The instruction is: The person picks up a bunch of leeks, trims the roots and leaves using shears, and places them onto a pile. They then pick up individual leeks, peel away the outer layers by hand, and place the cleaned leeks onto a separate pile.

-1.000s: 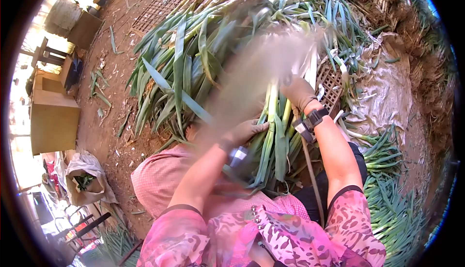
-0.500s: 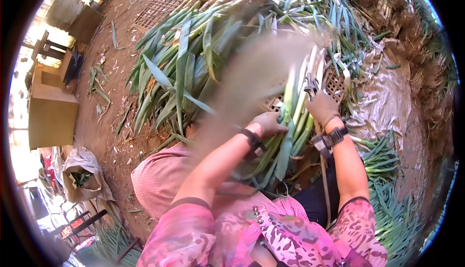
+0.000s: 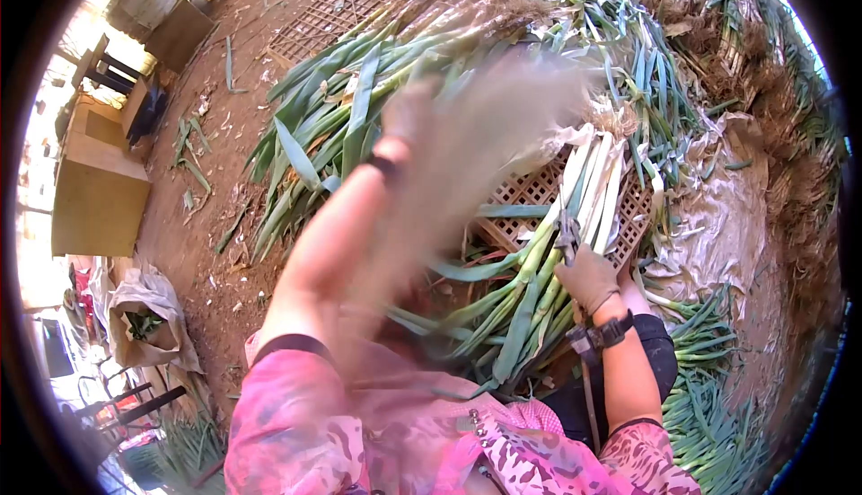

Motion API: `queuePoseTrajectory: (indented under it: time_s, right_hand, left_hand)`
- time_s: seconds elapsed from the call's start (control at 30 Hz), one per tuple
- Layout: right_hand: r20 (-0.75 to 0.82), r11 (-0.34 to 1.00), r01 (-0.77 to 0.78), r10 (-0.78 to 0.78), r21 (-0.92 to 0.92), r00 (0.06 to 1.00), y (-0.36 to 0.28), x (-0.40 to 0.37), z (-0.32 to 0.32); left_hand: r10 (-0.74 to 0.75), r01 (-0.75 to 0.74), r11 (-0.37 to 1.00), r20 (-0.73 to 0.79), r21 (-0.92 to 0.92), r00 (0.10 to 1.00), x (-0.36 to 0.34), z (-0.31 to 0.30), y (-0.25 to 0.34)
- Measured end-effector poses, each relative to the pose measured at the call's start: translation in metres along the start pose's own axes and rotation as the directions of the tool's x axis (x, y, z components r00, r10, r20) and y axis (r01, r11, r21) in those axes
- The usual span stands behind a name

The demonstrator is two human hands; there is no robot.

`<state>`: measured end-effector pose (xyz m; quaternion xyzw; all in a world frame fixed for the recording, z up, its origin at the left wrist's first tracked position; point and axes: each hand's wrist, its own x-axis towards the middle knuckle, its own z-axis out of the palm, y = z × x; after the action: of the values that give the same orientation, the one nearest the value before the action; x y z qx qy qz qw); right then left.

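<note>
Over the large pile of green onions point(image 3: 359, 91), my left hand point(image 3: 409, 118) is blurred by motion, and its fingers cannot be made out. My right hand point(image 3: 587, 278), in a glove, is closed around the handle of a metal tool point(image 3: 567, 233) like a trimmer. Under the tool lies a bunch of leeks point(image 3: 584, 181), white stems and roots pointing away, green leaves toward my lap. This bunch rests across a brown lattice crate point(image 3: 521, 200). A wide brownish blur point(image 3: 476, 154) crosses the view beside my left hand.
A second lattice point(image 3: 328, 23) lies on the soil behind the pile. Pale plastic sheeting point(image 3: 709, 207) and more leeks point(image 3: 718, 405) are at the right. An open sack point(image 3: 153, 324) and a wooden box point(image 3: 103, 194) stand at the left.
My left hand has left the bunch's leaves and moved up and left to the pile. My right hand with the tool has shifted down and slightly left. More of the lattice crate shows.
</note>
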<state>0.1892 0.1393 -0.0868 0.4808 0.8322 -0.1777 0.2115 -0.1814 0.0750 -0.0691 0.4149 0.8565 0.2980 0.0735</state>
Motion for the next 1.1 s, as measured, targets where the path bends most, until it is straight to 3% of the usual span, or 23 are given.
queuePoseTrajectory:
  time_s: [0.07,0.13,0.17,0.27,0.43,0.47,0.53,0.6,0.67,0.7,0.73,0.8,0.93,1.0,1.03,1.1]
  right_hand:
    - [0.019,1.000,-0.018,0.018,0.000,1.000,-0.007,-0.006,0.000]
    - [-0.040,0.999,0.027,-0.027,-0.020,0.999,-0.004,-0.005,0.010]
    - [-0.063,0.999,0.034,-0.035,-0.011,0.997,-0.002,-0.004,0.017]
    - [-0.087,0.999,0.034,-0.032,0.015,0.996,-0.002,-0.006,0.024]
    - [-0.084,0.993,0.042,-0.033,0.106,0.996,0.001,-0.006,0.021]
    - [-0.086,0.988,0.055,-0.043,0.147,0.995,0.004,-0.006,0.021]
    - [-0.092,0.971,0.076,-0.057,0.226,0.994,0.011,-0.006,0.027]
    - [-0.170,0.914,0.171,-0.115,0.369,0.979,0.011,-0.013,0.030]
    - [-0.074,0.809,0.171,-0.156,0.563,0.985,0.016,-0.031,0.032]
    - [0.028,0.660,0.082,-0.155,0.747,0.988,0.007,-0.055,0.023]
    - [0.060,0.636,0.068,-0.177,0.769,0.982,0.000,-0.075,0.021]
    - [-0.039,0.675,0.213,-0.263,0.706,0.964,0.004,-0.096,0.052]
    - [0.009,0.645,0.130,-0.208,0.753,0.978,0.000,-0.137,0.059]
    - [-0.035,0.657,0.157,-0.196,0.738,0.980,-0.002,-0.150,0.058]
    - [-0.058,0.706,0.180,-0.194,0.685,0.979,0.001,-0.151,0.058]
    - [-0.073,0.685,0.133,-0.116,0.716,0.991,0.006,-0.137,0.059]
  left_hand:
    - [-0.092,0.067,0.915,0.043,0.398,0.995,0.045,-0.023,-0.008]
    - [-0.199,0.099,0.869,0.160,0.485,0.967,0.058,-0.017,-0.033]
    - [-0.163,0.054,0.812,0.137,0.580,0.977,0.059,-0.012,-0.034]
    - [-0.268,0.124,0.851,0.219,0.510,0.938,0.049,-0.001,-0.017]
    - [-0.063,-0.110,0.887,0.353,0.449,0.933,-0.037,0.010,0.026]
    - [-0.107,-0.061,0.925,0.412,0.375,0.905,-0.063,0.001,0.052]
    - [-0.090,-0.175,0.901,0.564,0.398,0.821,-0.106,0.015,0.069]
    - [0.188,-0.268,0.962,0.598,0.046,0.779,-0.137,0.029,0.063]
    - [0.033,0.089,0.980,0.578,-0.181,0.816,-0.147,0.042,0.080]
    - [-0.039,0.229,0.938,0.577,-0.260,0.816,-0.147,0.047,0.089]
    - [-0.094,0.303,0.914,0.586,-0.270,0.805,-0.141,0.057,0.089]
    - [-0.075,0.354,0.867,0.612,-0.350,0.787,-0.139,0.070,0.085]
    - [0.030,0.339,0.836,0.653,-0.431,0.757,-0.157,0.087,0.070]
    - [-0.026,0.282,0.929,0.716,-0.241,0.697,-0.168,0.091,0.053]
    - [0.055,0.278,0.876,0.655,-0.394,0.754,-0.180,0.116,0.026]
    - [0.087,0.240,0.895,0.674,-0.377,0.734,-0.183,0.110,0.020]
